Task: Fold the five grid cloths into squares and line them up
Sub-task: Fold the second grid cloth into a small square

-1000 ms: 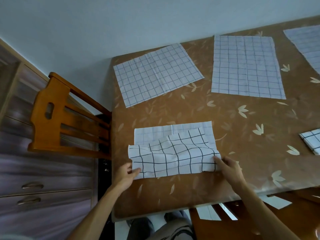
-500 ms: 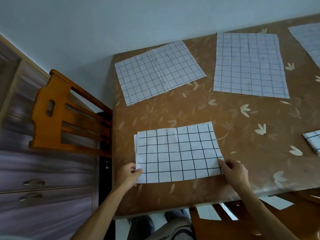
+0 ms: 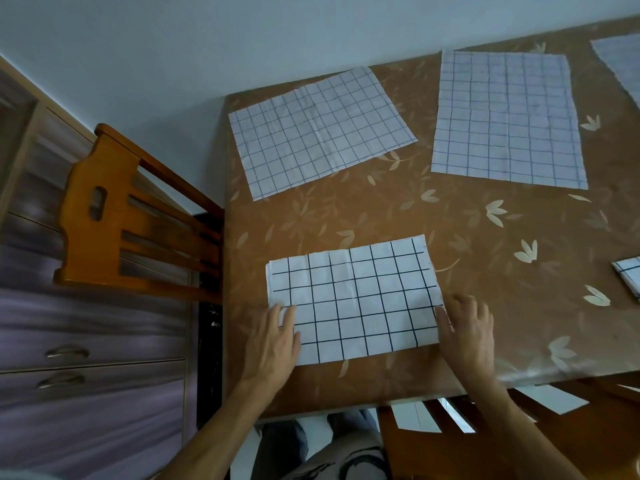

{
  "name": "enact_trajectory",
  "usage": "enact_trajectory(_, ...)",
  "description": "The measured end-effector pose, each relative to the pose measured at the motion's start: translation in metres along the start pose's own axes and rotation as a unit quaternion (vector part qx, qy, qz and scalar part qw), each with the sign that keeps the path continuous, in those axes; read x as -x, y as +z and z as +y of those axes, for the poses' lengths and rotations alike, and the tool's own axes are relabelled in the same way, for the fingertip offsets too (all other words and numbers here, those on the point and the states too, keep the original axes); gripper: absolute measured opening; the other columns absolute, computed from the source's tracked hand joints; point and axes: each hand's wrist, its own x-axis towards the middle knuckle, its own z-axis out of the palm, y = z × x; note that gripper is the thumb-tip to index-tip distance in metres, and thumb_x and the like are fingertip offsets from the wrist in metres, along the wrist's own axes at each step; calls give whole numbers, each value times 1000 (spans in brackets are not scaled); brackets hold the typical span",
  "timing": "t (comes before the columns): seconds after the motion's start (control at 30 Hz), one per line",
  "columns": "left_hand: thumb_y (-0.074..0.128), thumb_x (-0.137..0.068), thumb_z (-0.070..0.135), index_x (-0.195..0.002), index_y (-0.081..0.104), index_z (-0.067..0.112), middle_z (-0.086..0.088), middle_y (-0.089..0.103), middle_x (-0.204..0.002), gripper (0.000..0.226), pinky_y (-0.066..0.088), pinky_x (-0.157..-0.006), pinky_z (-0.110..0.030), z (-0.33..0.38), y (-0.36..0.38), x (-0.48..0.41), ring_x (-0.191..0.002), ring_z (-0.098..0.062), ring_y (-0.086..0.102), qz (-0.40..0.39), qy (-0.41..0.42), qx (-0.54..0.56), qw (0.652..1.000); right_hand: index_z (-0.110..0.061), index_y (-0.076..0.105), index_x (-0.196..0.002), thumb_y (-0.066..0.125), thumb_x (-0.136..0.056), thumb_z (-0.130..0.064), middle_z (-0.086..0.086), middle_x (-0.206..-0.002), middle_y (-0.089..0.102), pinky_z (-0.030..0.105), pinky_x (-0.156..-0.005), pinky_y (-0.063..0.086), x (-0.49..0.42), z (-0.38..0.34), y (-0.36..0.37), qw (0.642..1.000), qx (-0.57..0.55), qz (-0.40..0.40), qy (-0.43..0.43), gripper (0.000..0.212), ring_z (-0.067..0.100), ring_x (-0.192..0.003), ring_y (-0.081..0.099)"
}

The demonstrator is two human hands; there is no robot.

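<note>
Lying doubled into a long rectangle, the bold-lined grid cloth [image 3: 353, 299] rests flat on the brown leaf-print table [image 3: 485, 244]; every place below is given from this cloth. At its left end the left hand [image 3: 273, 344] presses down with fingers straight and close together, fingertips on the fabric. At its right end the right hand [image 3: 465, 334] rests with fingers loosely spread, gripping nothing, only a fingertip or the thumb touching the edge.

The main risk, as I judge it, is a crooked square. A thin strip of the lower layer shows past the top layer at the left end, so the edges are not matched, and a second fold would carry that error along. The table cover looks glossy, so the layers could slide if one hand lifts while the other pushes. Neither hand pinches a corner, so a hurried fold might drag the top layer alone.

Beyond the cloth and slightly left lies a tilted flat cloth [image 3: 318, 129]; beyond and to the right, a squarer flat cloth [image 3: 505, 116]. Farther right a third cloth's corner [image 3: 620, 64] shows, and well to the right sits a folded cloth [image 3: 628, 273]. Left of the cloth stand a wooden chair [image 3: 114, 216] and drawers [image 3: 86, 358].
</note>
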Motion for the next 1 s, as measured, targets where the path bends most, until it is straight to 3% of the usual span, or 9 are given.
enact_trajectory(0.1, 63, -92, 30, -142, 50, 16, -15, 44, -149, 54, 46, -107, -46, 32, 13, -3, -138, -32, 44, -2, 124, 1, 992, -11, 53, -131, 61, -95, -21, 17, -144, 48, 50, -105, 42, 12, -19, 17, 988, 51, -2, -143, 38, 34, -131, 45)
enact_trajectory(0.27, 40, -98, 43, -158, 14, 25, -10, 5, -166, 68, 9, -123, -48, 52, 44, 2, -153, -30, 8, -104, 152, -32, 982, -14, 21, -156, 49, -100, -34, 8, -165, 5, 47, -124, 13, 31, -38, 74, 930, 143, -192, -278, 66, 27, -152, 8)
enact_trajectory(0.4, 23, -100, 54, -159, 6, 25, -10, -1, -167, 68, 9, -117, -50, 42, 54, 9, -153, -30, 4, -123, 127, -42, 983, -17, 14, -159, 24, -103, -52, 9, -166, 4, 41, -121, 5, 29, -26, 82, 920, 180, -195, -290, 67, 24, -154, 7)
enact_trajectory(0.5, 24, -98, 62, -159, 3, 24, -10, -5, -167, 75, 7, -118, -52, 29, 51, 16, -153, -29, -3, -136, 102, -47, 984, -22, -1, -159, 19, -102, -60, 5, -166, -11, 37, -123, -7, 15, -5, 63, 931, 186, -180, -257, 72, 19, -154, -10)
enact_trajectory(0.6, 29, -98, 62, -158, -2, 23, -10, -10, -166, 79, 9, -120, -53, 18, 47, 24, -153, -30, -7, -149, 90, -46, 984, -25, -5, -159, 15, -100, -60, 4, -166, -15, 38, -124, -3, -4, 20, 37, 951, 177, -169, -188, 71, 19, -153, -11)
enact_trajectory(0.67, 30, -98, 61, -158, -2, 23, -11, -9, -166, 78, 11, -122, -54, 17, 44, 26, -153, -31, -6, -151, 92, -45, 983, -25, 0, -159, 21, -102, -56, 4, -166, -11, 42, -124, 3, -11, 30, 21, 964, 158, -172, -128, 68, 22, -154, -7)
enact_trajectory(0.73, 32, -97, 59, -159, 3, 22, -12, -4, -166, 78, 12, -121, -51, 20, 40, 25, -153, -31, -2, -150, 95, -35, 984, -18, 22, -157, 38, -103, -44, 13, -165, 13, 48, -119, 21, -11, 29, 4, 979, 129, -147, -58, 62, 33, -150, 18)
enact_trajectory(0.83, 40, -95, 54, -158, 16, 19, -14, 7, -166, 75, 17, -121, -49, 27, 32, 23, -153, -32, 8, -151, 87, -14, 985, -8, 48, -132, 55, -98, -30, 24, -127, 54, 51, -86, 50, -3, 15, -15, 994, 61, -91, 21, 41, 42, -105, 57)
enact_trajectory(1.0, 58, -84, 46, -146, 45, 11, -21, 36, -155, 73, 40, -111, -52, 39, 22, 14, -143, -39, 35, -160, 68, -34, 984, -12, 62, -115, 63, -92, -42, 9, -107, 68, 42, -88, 53, 5, 12, -17, 964, -16, -202, 170, 39, 29, -101, 65)
